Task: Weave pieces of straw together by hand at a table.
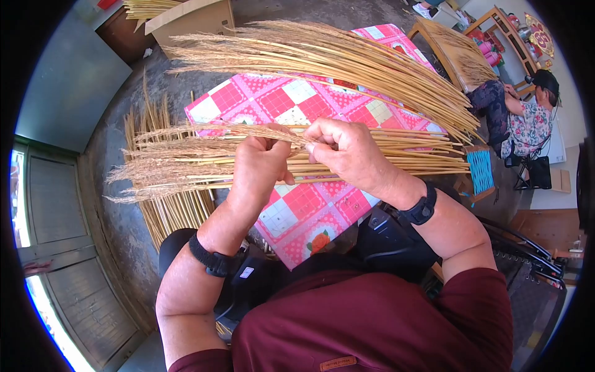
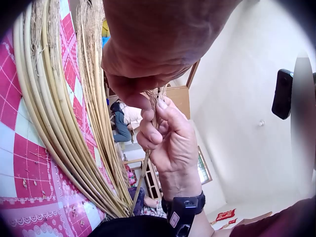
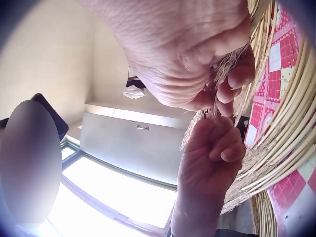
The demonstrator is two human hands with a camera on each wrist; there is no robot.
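My left hand (image 1: pixel 257 164) and right hand (image 1: pixel 353 152) meet close together above a cloth-covered table. Between thumb and fingers, both pinch the feathery tan head of a dry reed stalk (image 3: pixel 229 64). In the left wrist view, its thin stem (image 2: pixel 143 180) runs down from the right hand's fingers. Under the hands lies a loose row of reed stalks (image 1: pixel 409 162), their fluffy heads (image 1: pixel 167 162) pointing left. Part of the held head is hidden behind the fingers.
A larger reed bundle (image 1: pixel 347 59) lies across the far side of the pink checked tablecloth (image 1: pixel 291 214). More stalks (image 1: pixel 176 214) stand at the left below table height. A cardboard box (image 1: pixel 192 26) is at the back; another person (image 1: pixel 527 124) sits at the right.
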